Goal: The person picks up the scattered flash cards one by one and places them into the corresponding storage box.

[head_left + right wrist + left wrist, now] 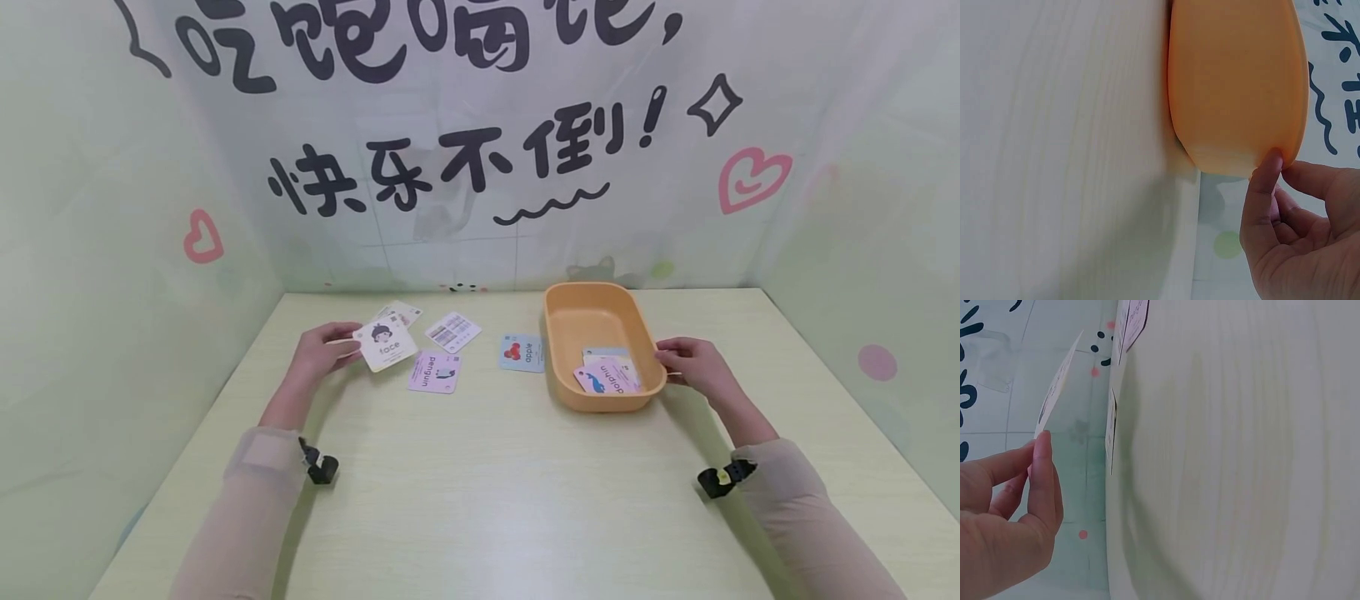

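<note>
A white "face" flash card (386,342) is pinched at its edge by my left hand (324,350), raised off the table. The left wrist view shows the card (1059,387) tilted, thumb and fingers meeting at its lower end. My right hand (693,364) grips the right rim of an orange plastic bin (558,358); in the right wrist view its thumb and fingers pinch the rim beside the bin's outer wall (1238,81). Inside the bin lie a purple "dolphin" card (609,377) and other cards partly hidden beneath it.
On the table (480,467) lie a purple "penguin" card (435,372), a white card with printed lines (453,332), a blue "apple" card (522,352) and another pale card (403,312) partly behind the held one. A printed curtain (480,225) hangs along the back edge.
</note>
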A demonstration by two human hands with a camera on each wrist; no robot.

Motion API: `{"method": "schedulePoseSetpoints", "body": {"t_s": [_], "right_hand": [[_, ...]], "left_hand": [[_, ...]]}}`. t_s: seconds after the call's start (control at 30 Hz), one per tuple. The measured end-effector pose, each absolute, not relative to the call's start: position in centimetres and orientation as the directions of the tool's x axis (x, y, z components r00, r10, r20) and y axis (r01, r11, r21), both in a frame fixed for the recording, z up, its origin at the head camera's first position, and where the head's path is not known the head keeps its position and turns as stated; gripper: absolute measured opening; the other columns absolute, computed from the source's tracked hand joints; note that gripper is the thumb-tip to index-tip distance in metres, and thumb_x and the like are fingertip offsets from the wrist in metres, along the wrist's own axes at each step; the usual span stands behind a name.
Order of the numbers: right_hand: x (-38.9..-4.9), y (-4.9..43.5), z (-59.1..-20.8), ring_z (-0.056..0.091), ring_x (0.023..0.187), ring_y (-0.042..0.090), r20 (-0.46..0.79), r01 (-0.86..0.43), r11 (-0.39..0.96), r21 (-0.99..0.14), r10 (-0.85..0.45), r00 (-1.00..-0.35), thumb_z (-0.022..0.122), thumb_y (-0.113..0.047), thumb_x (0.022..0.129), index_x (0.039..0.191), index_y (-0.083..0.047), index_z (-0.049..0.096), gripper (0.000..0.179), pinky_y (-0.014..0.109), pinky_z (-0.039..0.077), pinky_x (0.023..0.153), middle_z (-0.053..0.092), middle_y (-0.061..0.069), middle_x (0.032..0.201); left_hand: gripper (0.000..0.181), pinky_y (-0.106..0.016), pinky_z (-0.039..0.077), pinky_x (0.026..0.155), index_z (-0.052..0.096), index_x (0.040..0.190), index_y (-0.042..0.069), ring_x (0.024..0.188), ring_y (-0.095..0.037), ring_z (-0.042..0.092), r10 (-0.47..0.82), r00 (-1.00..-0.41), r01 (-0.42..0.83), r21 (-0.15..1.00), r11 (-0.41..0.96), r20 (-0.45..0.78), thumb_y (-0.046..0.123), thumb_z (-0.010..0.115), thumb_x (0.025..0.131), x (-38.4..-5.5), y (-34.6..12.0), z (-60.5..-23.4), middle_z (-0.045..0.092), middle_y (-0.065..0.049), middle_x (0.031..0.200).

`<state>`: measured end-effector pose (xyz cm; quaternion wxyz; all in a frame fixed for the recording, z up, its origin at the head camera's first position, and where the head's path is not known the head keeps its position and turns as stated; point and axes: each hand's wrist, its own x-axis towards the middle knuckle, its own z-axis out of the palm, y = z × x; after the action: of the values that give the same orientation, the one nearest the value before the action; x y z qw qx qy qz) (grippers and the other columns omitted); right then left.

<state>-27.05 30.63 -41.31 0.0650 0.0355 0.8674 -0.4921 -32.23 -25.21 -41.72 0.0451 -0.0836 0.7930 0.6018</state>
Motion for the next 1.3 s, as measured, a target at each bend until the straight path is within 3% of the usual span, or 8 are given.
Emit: {"method": "schedulePoseSetpoints", "body": {"t_s": [0.47, 0.73, 1.3], "right_hand": [[-27.0, 30.5, -41.1, 0.063, 0.083, -0.001, -0.166, 0.148, 0.525, -0.838, 0.013, -0.986, 0.052, -0.020, 0.104, 0.136, 0.015, 0.047, 0.048, 0.022, 0.062, 0.075, 0.058, 0.033, 0.127], [-27.0, 30.5, -41.1, 0.063, 0.082, -0.001, -0.167, 0.148, 0.523, -0.839, 0.011, -0.986, 0.053, -0.020, 0.103, 0.136, 0.014, 0.047, 0.048, 0.021, 0.062, 0.075, 0.059, 0.032, 0.126], [-27.0, 30.6, -41.3, 0.062, 0.081, -0.004, -0.157, 0.129, 0.514, -0.848, -0.010, -0.988, 0.052, -0.018, 0.103, 0.135, 0.015, 0.047, 0.046, 0.019, 0.061, 0.075, 0.062, 0.027, 0.121]], "left_hand": [[0.055, -0.018, 0.058, 0.088, 0.047, 0.144, -0.002, 0.091, -0.003, 0.060, -0.042, -0.984, -0.176, 0.958, 0.228, -0.171, -0.007, 0.061, 0.092, -32.4, -23.1, -40.6, 0.051, -0.006, 0.120], [0.053, -0.019, 0.058, 0.088, 0.048, 0.143, -0.003, 0.095, -0.006, 0.060, -0.023, -0.986, -0.168, 0.961, 0.219, -0.167, -0.009, 0.060, 0.091, -32.5, -21.7, -40.2, 0.050, -0.013, 0.128], [0.048, -0.019, 0.059, 0.085, 0.052, 0.140, -0.002, 0.094, -0.011, 0.061, 0.048, -0.988, -0.133, 0.966, 0.221, -0.147, -0.008, 0.059, 0.093, -32.9, -17.9, -39.5, 0.051, -0.012, 0.122]]}}
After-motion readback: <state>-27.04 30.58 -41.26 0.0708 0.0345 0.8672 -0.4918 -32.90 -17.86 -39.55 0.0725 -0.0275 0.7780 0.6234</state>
